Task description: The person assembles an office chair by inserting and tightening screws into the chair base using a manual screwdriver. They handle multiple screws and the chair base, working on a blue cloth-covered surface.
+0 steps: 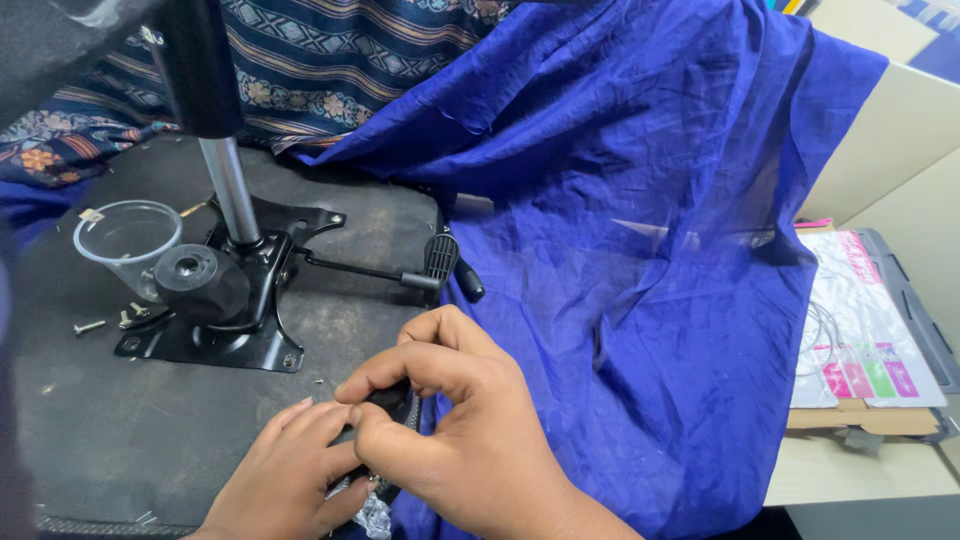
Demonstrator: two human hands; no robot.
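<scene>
In the head view, a small dark part [385, 400] is pinched between the right hand [450, 420] and left hand [290, 470] at the black seat underside's [100, 420] edge; it could be dropped should either pinch slacken, and loose screws [88, 326] could be scattered

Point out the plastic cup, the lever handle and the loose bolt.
Plastic cup [128, 236]: head view, on its clear side wall.
Lever handle [441, 256]: head view, on the ribbed black grip.
Loose bolt [88, 326]: head view, on its shank, left of the metal plate.
</scene>
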